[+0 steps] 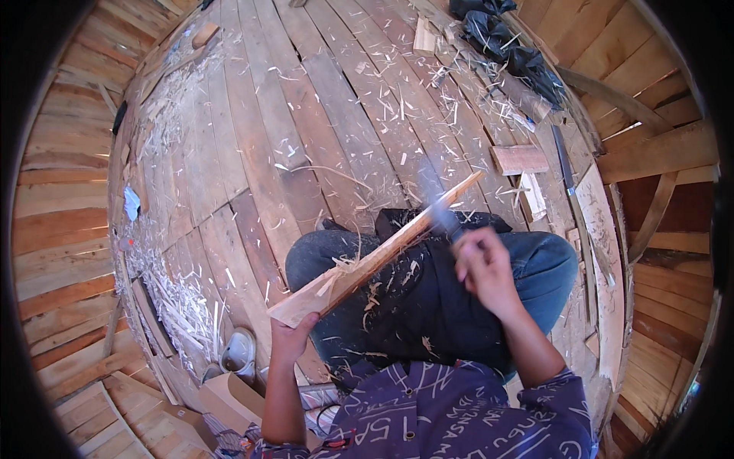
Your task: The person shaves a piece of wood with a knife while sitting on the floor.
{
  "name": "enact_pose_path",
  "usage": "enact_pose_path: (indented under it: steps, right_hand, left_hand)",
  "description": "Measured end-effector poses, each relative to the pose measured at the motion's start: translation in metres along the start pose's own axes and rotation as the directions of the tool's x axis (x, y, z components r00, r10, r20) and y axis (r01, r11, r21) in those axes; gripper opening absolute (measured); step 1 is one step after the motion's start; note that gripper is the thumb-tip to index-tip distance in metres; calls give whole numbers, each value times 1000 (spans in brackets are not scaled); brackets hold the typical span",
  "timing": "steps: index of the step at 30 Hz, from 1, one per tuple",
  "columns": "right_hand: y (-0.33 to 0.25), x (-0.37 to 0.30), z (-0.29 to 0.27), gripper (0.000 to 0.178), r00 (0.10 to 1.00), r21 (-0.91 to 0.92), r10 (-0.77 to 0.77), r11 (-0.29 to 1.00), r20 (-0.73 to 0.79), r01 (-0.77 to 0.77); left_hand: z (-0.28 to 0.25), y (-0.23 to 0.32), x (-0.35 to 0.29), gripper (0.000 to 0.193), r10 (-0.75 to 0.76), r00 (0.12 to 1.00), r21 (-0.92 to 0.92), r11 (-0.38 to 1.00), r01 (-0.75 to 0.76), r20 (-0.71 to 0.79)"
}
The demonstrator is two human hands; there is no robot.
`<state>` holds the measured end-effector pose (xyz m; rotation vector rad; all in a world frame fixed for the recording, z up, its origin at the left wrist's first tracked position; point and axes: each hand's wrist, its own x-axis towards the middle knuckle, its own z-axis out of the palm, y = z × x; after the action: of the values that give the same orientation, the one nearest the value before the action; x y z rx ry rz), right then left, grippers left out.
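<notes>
A long, pale wooden board (365, 264) lies slantwise across my lap, its narrow end pointing away to the right. My left hand (295, 332) is closed round its wide near end. In my right hand (485, 268) is a knife (442, 216), its blade smeared by motion and crossing the board near the narrow end. Curled shavings (353, 262) cling to the board's upper face. Below it, more shavings lie on the dark cloth (428, 306) over my legs.
Shavings litter the plank floor (321, 92), with a thick heap (176, 294) at the left. Wood blocks (521, 160) and a long board (600, 252) lie at the right. Black plastic bags (508, 50) sit at the far right. A grey shoe (239, 353) stands at the lower left.
</notes>
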<state>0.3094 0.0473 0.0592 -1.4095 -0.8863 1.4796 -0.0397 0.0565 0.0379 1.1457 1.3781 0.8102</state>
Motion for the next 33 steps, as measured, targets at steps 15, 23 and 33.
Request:
enact_pose_path:
  steps: [15,23,33]
  right_hand:
    - [0,4,5,14,999,33,41,999,16,-42]
    - [6,16,0,14,990,211,2,977,-139,28]
    - [16,-2,24,11,997,-170,-62,983,52,70]
  left_hand:
    - [2,2,2,38,14,1000,-2,1000,-14,-20]
    - [8,10,2,38,-17,999,-17,1000,16,-31]
    - [10,3,3,39,-12,999,-38,999,11,-36]
